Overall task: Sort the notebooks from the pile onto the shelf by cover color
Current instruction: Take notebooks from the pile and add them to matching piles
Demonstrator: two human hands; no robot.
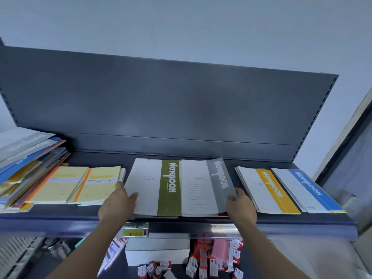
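Green notebook [153,186] and grey notebook [205,186] lay flat and side by side on the shelf [181,220], directly between the two hands, their inner long edges touching or very nearly so. Each appeared to top a thin stack.

The long axis of both ran away from the person, from the front lip of the shelf toward the back panel [161,101]. The left hand [117,202] held the outer long edge of the green notebook near its front corner, with the thumb lying on the cover and the fingers along the edge. The right hand [241,206] gripped the outer long edge of the grey notebook in the same way, with the thumb on top and the fingers curled round the side.

Just beyond the right hand lay a yellow notebook [269,190], and past it a blue notebook [306,190], both fanned slightly to the right. Just beyond the left hand lay two cream notebooks [60,184]. Farther left was the unsorted pile [26,168], leaning and mixed in colour.

The step in hand was judged to be squaring the two middle stacks by pressing them together. The pile lay well to the left of both hands, and the left hand was the nearer, so the next reach would probably fall to it, going sideways across the cream notebooks. Small red-and-white boxes [201,258] lay below the hands on a lower level.
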